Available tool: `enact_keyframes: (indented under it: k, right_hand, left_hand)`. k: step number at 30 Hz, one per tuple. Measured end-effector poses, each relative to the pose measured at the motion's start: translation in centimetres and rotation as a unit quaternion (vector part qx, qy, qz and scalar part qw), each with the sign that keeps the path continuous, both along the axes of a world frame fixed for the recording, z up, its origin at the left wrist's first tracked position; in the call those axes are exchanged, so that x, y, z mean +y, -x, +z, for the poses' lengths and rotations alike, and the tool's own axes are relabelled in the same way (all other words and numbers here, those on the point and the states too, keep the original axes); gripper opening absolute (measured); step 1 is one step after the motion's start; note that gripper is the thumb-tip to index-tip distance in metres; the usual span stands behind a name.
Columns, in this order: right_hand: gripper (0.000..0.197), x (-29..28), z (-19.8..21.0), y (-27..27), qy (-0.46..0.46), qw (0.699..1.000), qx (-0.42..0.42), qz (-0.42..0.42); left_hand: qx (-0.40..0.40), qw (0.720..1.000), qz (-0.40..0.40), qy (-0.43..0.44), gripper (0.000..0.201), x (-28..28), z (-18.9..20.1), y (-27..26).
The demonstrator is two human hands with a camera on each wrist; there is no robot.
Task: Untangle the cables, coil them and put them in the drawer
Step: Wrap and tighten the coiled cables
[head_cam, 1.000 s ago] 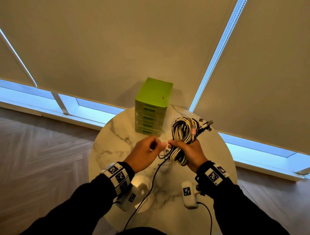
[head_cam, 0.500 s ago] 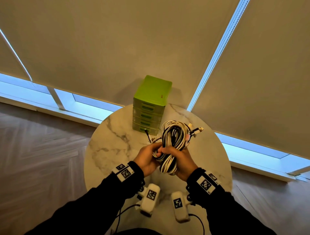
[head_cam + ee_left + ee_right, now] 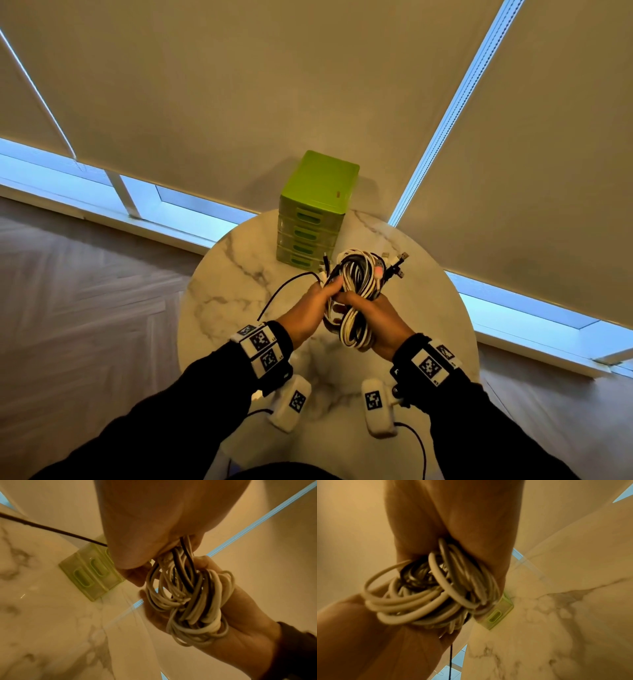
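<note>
A thick coiled bundle of white and black cables [image 3: 356, 294] [image 3: 188, 601] [image 3: 436, 592] hangs above the table, with plug ends sticking out at its upper right. My right hand [image 3: 371, 317] is wrapped round the bundle's middle. My left hand [image 3: 313, 310] grips the bundle's left side, fingers curled into the strands. A loose black cable [image 3: 284, 291] arcs out from the left hand toward the left wrist. The green drawer unit [image 3: 317, 212] [image 3: 92, 572] [image 3: 498, 614] stands just beyond the bundle, all its drawers closed.
The round white marble table [image 3: 233, 294] lies under my hands, with wooden floor around it. Beige roller blinds [image 3: 239, 85] and a low window strip stand behind the drawer unit.
My left hand came in from the left to the bundle and closed on its side. The black cable that trailed down to the front edge now loops out to the left.
</note>
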State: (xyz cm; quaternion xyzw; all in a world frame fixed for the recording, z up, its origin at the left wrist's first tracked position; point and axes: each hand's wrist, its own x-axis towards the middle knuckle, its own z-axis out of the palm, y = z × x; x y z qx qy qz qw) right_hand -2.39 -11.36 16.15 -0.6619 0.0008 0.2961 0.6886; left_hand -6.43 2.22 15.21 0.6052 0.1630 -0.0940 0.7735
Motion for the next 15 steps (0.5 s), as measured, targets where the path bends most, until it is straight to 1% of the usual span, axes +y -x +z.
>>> enact_keyframes:
  k: [2,3,4,5,6,7,8,9,10,13,15]
  right_hand:
    - [0.038,-0.3,0.4,0.0,-0.041,0.997,0.049,0.045]
    - [0.042,-0.5,0.7,0.0,-0.056,0.993,0.07,0.073]
    - [0.045,-0.6,0.9,0.0,-0.061,0.99,0.081,0.1]
    - [0.047,-0.6,1.1,0.0,-0.056,0.987,0.079,0.126]
    - [0.047,-0.6,1.3,0.0,-0.05,0.985,0.069,0.147]
    - [0.047,-0.6,1.4,0.1,-0.041,0.984,0.056,0.162]
    - [0.045,-0.5,1.5,0.2,-0.029,0.984,0.042,0.171]
    - [0.042,-0.4,1.6,0.2,-0.014,0.984,0.024,0.176]
    - [0.039,-0.2,1.7,0.3,0.004,0.984,0.003,0.178]
    - [0.028,0.6,1.5,0.5,0.078,0.982,-0.057,0.159]
    - [0.025,1.0,1.0,0.7,0.109,0.984,-0.071,0.123]
  left_hand:
    - [0.047,0.998,-0.008,-0.04,0.091,0.9,-1.7,-0.7]
    - [0.064,0.996,-0.019,-0.052,0.104,1.4,-3.6,-1.3]
    - [0.069,0.995,-0.033,-0.067,0.11,1.8,-4.9,-1.8]
    - [0.071,0.992,-0.058,-0.088,0.11,2.0,-4.5,-1.7]
    - [0.069,0.989,-0.078,-0.107,0.105,1.8,-2.5,-0.8]
    - [0.063,0.985,-0.094,-0.129,0.095,1.6,-1.4,-0.3]
    - [0.062,0.979,-0.111,-0.161,0.081,1.4,-0.5,0.1]
    - [0.064,0.969,-0.131,-0.198,0.072,1.3,0.1,0.4]
    - [0.072,0.958,-0.149,-0.236,0.069,1.3,0.5,0.6]
    - [0.084,0.925,-0.191,-0.317,0.054,1.5,0.9,0.5]
    - [0.085,0.9,-0.218,-0.369,0.04,1.5,1.1,0.3]
